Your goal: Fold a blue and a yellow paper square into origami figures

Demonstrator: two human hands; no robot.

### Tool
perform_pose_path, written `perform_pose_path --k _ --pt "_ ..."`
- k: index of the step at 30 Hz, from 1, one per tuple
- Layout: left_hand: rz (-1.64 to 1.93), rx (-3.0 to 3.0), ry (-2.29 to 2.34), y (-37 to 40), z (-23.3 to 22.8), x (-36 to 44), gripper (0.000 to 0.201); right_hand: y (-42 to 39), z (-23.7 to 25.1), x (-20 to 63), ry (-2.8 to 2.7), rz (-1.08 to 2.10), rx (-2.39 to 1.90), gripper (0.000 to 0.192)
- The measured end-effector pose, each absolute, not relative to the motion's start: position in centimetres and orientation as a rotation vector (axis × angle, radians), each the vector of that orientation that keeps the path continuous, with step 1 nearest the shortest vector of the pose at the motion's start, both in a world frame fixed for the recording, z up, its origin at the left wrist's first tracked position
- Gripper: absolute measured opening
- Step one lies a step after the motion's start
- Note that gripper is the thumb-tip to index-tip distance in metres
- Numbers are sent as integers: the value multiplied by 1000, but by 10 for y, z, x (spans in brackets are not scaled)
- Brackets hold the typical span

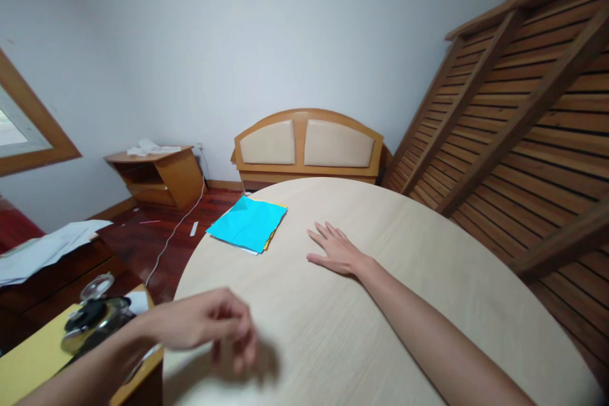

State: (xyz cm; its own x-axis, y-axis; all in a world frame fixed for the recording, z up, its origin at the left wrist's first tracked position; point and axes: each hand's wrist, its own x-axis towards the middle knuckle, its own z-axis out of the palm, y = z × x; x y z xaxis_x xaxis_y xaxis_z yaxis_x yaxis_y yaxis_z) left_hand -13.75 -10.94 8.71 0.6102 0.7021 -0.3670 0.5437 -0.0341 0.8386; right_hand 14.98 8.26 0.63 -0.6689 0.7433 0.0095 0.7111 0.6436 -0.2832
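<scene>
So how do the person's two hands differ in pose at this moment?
The right hand lies flat, palm down, fingers spread on the round table, near the blue paper; the left hand is curled with fingers bent downward over the near table edge. The right hand is sharp, the left hand blurred. The right hand is farther out, the left hand closer in. Both are bare and hold nothing visible.
</scene>
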Motion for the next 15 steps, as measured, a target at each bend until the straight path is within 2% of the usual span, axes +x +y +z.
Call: perform_pose_path --k 3,7,12,15 --pt "488 2397 1245 -41 70 -100 33 77 1 182 -2692 311 -1331 78" --pt "454 2969 1094 49 34 -48 28 75 -5 216 -2594 270 -1546 72" --pt "591 2977 1144 105 -1 9 41 76 -12 242 -2458 250 -1594 67" --pt "658 2821 1264 112 -15 30 29 80 -15 248 -2422 241 -1566 65"
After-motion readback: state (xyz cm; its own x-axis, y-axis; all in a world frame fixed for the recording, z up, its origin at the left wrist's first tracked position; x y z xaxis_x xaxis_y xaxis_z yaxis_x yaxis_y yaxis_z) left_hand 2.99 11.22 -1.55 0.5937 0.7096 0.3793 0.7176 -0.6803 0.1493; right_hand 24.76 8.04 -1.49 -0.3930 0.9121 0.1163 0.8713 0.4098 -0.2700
